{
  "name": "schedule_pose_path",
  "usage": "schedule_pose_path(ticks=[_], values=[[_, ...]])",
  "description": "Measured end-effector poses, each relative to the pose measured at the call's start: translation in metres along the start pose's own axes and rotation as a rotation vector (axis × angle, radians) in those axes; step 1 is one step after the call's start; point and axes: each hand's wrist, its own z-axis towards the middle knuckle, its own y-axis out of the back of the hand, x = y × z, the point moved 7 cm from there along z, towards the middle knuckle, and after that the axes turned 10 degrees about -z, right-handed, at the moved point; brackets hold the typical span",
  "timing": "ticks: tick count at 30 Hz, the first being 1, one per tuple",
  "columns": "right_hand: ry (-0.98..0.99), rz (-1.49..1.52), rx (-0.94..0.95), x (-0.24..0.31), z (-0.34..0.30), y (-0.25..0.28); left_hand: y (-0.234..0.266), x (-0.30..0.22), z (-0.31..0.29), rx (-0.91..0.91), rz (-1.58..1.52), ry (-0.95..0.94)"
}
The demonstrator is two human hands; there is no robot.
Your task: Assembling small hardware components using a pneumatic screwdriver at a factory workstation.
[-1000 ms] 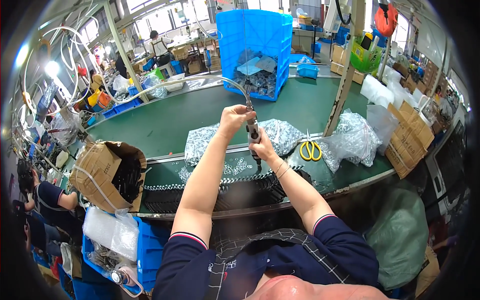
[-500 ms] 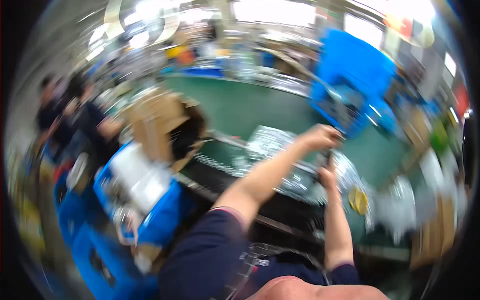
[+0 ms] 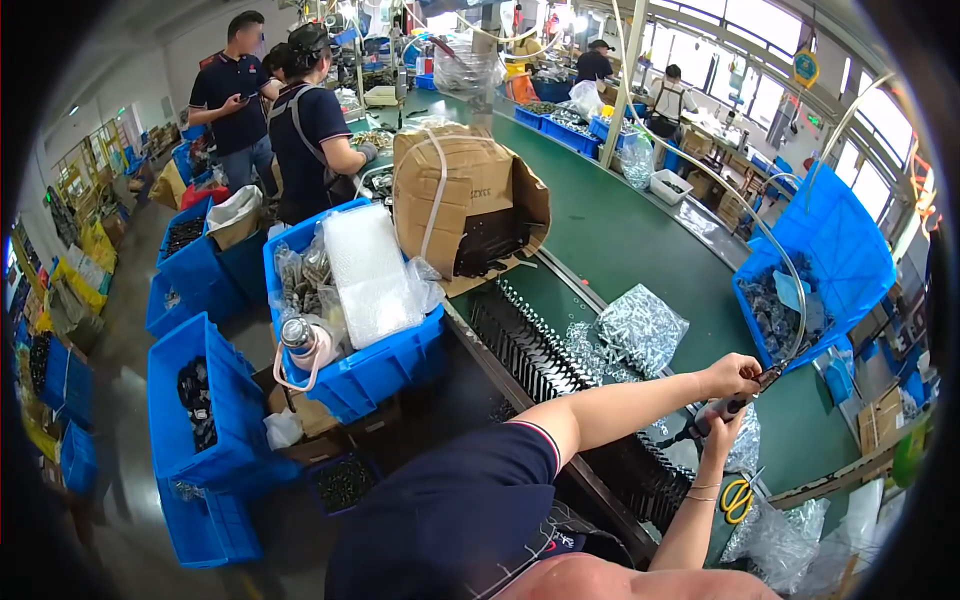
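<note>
Head view: both hands sit at the right of the picture, over the green bench (image 3: 640, 240). Left hand (image 3: 733, 376) is clenched round the upper part of a dark tool (image 3: 735, 404), prob. an air driver. A thin hose (image 3: 775, 250) leaves the tool's top and arcs up and away from the hand. Right hand (image 3: 716, 432) is just below the left, fingers curled at the tool's lower end; can't tell if it grips the tool itself or only steadies it. So the tool is between the two hands, tilted, its tip hidden behind the right hand.

Handling, as a guess: tool looks rigid, metal-bodied, w/ moderate weight. The hose likely tugs sideways, so a full wrap on the body as the left hand has it seems the sound hold, not the hose. The tip end is the place for a light guiding touch only.

Around the hands: clear bags of small metal parts (image 3: 640, 328) just left of the left hand; black ribbed tray (image 3: 530, 350) further left; yellow scissors (image 3: 737, 497) just below the right hand; blue bin (image 3: 830, 255) w/ parts above them, behind the hose. Cardboard box (image 3: 455, 195) and more blue crates (image 3: 345, 370) well off to the left.
</note>
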Motion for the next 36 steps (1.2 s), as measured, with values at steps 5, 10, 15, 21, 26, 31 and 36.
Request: schedule_pose_path(ticks=[5,10,15,21,26,31,36], values=[[-0.23,-0.075,0.006,0.013,-0.005,-0.004,-0.008,-0.029,0.006,-0.006,0.682,-0.337],[-0.164,-0.09,0.043,0.014,0.01,-0.03,0.016,-0.052,0.001,0.04,0.72,-0.175],[-0.067,-0.178,-0.007,0.016,0.006,-0.005,-0.002,-0.037,0.008,0.105,0.564,-0.002],[-0.047,-0.211,-0.076,0.02,0.001,-0.001,-0.008,-0.037,0.005,0.129,0.481,0.113],[-0.103,-0.435,-0.195,0.03,-0.008,-0.004,0.0,-0.033,-0.005,0.147,0.292,0.192],[-0.127,-0.367,-0.172,0.028,-0.008,0.0,-0.003,-0.022,-0.015,0.144,0.03,0.238],[-0.137,-0.393,-0.193,0.026,-0.009,0.0,-0.001,-0.018,-0.018,0.11,0.051,0.24]])
